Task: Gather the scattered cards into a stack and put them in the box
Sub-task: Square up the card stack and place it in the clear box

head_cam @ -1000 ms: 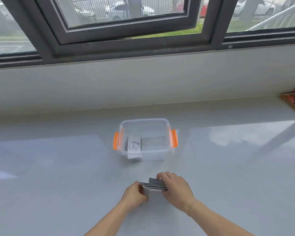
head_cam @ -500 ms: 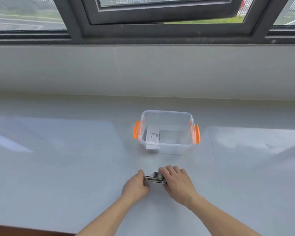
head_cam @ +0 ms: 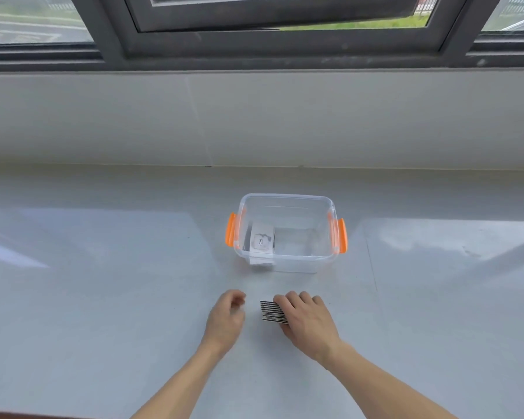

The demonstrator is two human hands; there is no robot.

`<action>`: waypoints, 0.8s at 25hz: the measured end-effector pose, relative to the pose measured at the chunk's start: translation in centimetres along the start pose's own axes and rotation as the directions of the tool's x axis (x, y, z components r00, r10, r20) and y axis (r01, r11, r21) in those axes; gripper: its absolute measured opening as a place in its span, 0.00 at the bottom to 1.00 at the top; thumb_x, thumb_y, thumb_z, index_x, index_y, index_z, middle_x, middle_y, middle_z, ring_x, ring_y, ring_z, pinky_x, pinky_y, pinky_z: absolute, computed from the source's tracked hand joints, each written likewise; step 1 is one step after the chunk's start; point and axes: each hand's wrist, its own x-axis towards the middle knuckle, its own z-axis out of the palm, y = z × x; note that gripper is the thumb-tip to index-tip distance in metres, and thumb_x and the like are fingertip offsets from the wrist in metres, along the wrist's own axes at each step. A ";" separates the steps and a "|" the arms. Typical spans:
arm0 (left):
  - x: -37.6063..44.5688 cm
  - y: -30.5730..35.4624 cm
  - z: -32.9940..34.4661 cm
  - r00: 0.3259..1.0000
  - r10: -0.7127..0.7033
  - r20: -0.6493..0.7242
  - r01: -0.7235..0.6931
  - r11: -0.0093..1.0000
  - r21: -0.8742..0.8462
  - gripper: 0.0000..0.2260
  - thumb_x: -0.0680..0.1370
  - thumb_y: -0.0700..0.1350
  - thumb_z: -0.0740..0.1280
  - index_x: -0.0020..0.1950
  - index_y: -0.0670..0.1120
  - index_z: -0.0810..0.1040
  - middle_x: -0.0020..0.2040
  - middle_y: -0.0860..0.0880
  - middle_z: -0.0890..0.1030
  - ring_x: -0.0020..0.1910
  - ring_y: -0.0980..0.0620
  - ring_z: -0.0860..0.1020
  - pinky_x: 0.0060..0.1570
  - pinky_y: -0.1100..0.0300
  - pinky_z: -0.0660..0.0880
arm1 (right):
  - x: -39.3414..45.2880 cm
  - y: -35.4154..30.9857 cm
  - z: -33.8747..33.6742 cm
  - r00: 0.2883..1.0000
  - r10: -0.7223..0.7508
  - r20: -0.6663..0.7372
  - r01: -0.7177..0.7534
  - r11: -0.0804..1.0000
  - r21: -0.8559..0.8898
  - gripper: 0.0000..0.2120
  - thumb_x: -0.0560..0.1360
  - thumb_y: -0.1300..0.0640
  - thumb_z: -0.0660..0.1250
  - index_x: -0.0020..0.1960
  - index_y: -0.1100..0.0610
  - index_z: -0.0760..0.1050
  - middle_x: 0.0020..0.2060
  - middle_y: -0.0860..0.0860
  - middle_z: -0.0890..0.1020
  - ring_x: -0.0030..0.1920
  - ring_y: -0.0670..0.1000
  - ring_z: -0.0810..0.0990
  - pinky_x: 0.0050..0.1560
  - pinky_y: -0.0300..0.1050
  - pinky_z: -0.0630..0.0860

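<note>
Stack of striped cards [head_cam: 272, 311] on pale surface [head_cam: 103, 297], just in front of clear box [head_cam: 286, 201], clamped under right hand [head_cam: 307, 323]. Left hand [head_cam: 226, 317] just beside stack, not touching, fingers loosely curled and empty. One card [head_cam: 262, 241] inside box, left side.

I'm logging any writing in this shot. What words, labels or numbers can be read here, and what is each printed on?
"love": on the white card lying inside the clear box, printed sideways.
Striped stack of cards under the right hand: only a black-and-white pattern shows, no text readable.
Orange latches: no writing visible.
</note>
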 end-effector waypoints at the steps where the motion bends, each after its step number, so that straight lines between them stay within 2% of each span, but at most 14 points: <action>1: -0.2 0.2 0.0 0.997 -0.023 -0.079 0.008 0.983 -0.182 0.14 0.76 0.40 0.62 0.61 0.49 0.76 0.59 0.51 0.79 0.60 0.52 0.76 0.62 0.54 0.72 | 0.1 0.0 -0.1 1.000 0.006 0.001 -0.006 1.000 -0.012 0.19 0.70 0.52 0.69 0.59 0.50 0.71 0.46 0.48 0.78 0.43 0.56 0.77 0.40 0.50 0.72; 2: -0.6 0.8 0.6 0.994 -0.060 -0.092 0.028 0.947 -0.319 0.16 0.79 0.43 0.61 0.67 0.49 0.73 0.65 0.53 0.76 0.66 0.55 0.72 0.65 0.58 0.67 | 0.1 -0.1 -0.1 1.000 0.011 0.002 -0.011 1.000 -0.026 0.19 0.69 0.51 0.71 0.57 0.49 0.72 0.44 0.48 0.79 0.41 0.56 0.77 0.38 0.50 0.72; 4: -1.5 2.2 3.4 0.996 -0.091 0.003 0.081 0.875 -0.477 0.19 0.83 0.49 0.56 0.75 0.51 0.65 0.73 0.58 0.68 0.72 0.61 0.65 0.68 0.63 0.59 | 0.1 -0.3 0.1 1.000 0.016 0.002 -0.016 0.999 -0.036 0.18 0.67 0.51 0.72 0.55 0.50 0.72 0.42 0.48 0.78 0.39 0.55 0.77 0.36 0.49 0.71; 7: -2.8 3.7 6.9 0.986 -0.100 0.135 0.160 0.803 -0.574 0.21 0.83 0.54 0.54 0.76 0.55 0.63 0.73 0.61 0.66 0.73 0.62 0.62 0.72 0.60 0.57 | 0.0 -0.1 0.4 0.999 0.041 -0.028 -0.042 0.998 -0.045 0.17 0.65 0.51 0.72 0.52 0.50 0.72 0.39 0.48 0.78 0.37 0.55 0.76 0.34 0.50 0.71; 9: -1.9 3.6 6.1 0.985 -0.111 0.134 0.169 0.790 -0.589 0.21 0.83 0.52 0.52 0.76 0.55 0.61 0.74 0.57 0.67 0.74 0.60 0.62 0.74 0.59 0.56 | 0.1 0.2 0.6 0.999 0.042 -0.033 -0.043 0.998 -0.043 0.17 0.65 0.51 0.72 0.51 0.50 0.73 0.39 0.48 0.78 0.36 0.55 0.76 0.34 0.49 0.71; 11: -1.0 3.2 4.8 0.990 -0.123 0.068 0.138 0.764 -0.631 0.21 0.84 0.52 0.51 0.77 0.54 0.59 0.75 0.54 0.67 0.74 0.59 0.62 0.74 0.60 0.56 | 0.1 0.2 0.7 0.998 0.047 -0.042 -0.049 0.998 -0.032 0.17 0.64 0.51 0.72 0.51 0.50 0.73 0.39 0.48 0.78 0.37 0.55 0.76 0.35 0.49 0.72; 13: -1.2 3.6 5.0 0.990 -0.136 0.045 0.131 0.736 -0.664 0.20 0.83 0.53 0.51 0.76 0.54 0.62 0.75 0.55 0.68 0.73 0.60 0.63 0.71 0.61 0.57 | 0.0 0.0 0.8 0.997 0.054 -0.050 -0.055 0.998 -0.028 0.18 0.63 0.52 0.73 0.51 0.50 0.73 0.39 0.47 0.78 0.36 0.55 0.75 0.35 0.49 0.72; 16: -2.8 4.0 6.8 0.980 -0.024 0.195 0.128 0.833 -0.538 0.18 0.82 0.55 0.56 0.71 0.57 0.69 0.71 0.61 0.70 0.70 0.63 0.66 0.66 0.62 0.61 | -0.2 0.3 1.0 0.995 0.062 -0.078 -0.063 0.998 -0.011 0.18 0.60 0.53 0.73 0.49 0.50 0.73 0.37 0.47 0.77 0.36 0.55 0.75 0.35 0.49 0.71; 18: -2.6 3.8 6.4 0.970 0.013 0.244 0.083 0.921 -0.379 0.21 0.80 0.53 0.58 0.74 0.56 0.64 0.73 0.60 0.67 0.72 0.62 0.63 0.68 0.62 0.58 | -0.3 0.7 1.0 0.995 0.054 -0.087 -0.056 0.998 -0.022 0.18 0.60 0.52 0.73 0.48 0.51 0.73 0.37 0.47 0.77 0.35 0.54 0.75 0.35 0.48 0.71; 20: -1.9 3.2 5.4 0.960 0.071 0.271 -0.036 0.990 -0.133 0.29 0.75 0.49 0.59 0.76 0.56 0.58 0.76 0.60 0.60 0.75 0.62 0.59 0.70 0.64 0.57 | -0.2 0.8 1.0 0.993 0.047 -0.110 -0.049 0.999 -0.017 0.17 0.60 0.50 0.74 0.46 0.51 0.73 0.36 0.46 0.77 0.34 0.53 0.75 0.34 0.47 0.71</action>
